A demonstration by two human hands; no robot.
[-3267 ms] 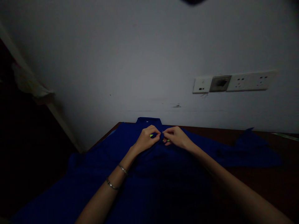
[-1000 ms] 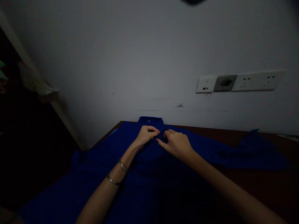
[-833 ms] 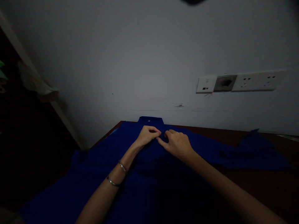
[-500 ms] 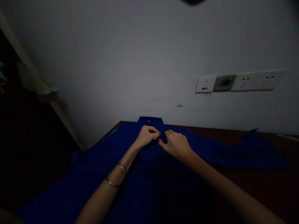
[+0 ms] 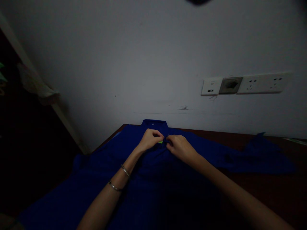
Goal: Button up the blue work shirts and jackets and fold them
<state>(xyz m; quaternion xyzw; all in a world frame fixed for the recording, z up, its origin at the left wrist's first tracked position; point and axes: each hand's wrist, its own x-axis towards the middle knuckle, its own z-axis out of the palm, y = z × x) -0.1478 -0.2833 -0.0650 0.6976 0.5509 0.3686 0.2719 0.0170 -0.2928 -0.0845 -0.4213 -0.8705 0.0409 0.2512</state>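
Observation:
A blue collared shirt (image 5: pixel 120 159) lies spread over a dark table, its collar (image 5: pixel 154 123) at the far edge by the wall. Just below the collar, my left hand (image 5: pixel 150 139) pinches the front of the shirt between thumb and finger. A small yellow-green patch (image 5: pixel 160 142) shows under those fingertips; what it is I cannot make out. Close beside it on the right, my right hand (image 5: pixel 179 145) has its thumb and fingers closed on a fold of the same cloth. Any button there is hidden by the fingers.
Behind the table rises a pale wall with a row of sockets and switches (image 5: pixel 244 85) at right. One sleeve (image 5: pixel 259 156) stretches right along the dark red-brown tabletop (image 5: pixel 268 188). A pale cloth or bag (image 5: pixel 35 83) hangs at the left in deep shadow.
My right hand has closed from a loose, open-fingered pose into a grip on the shirt front, moving slightly left. My left hand stays nearly in place; more of the yellow-green patch shows.

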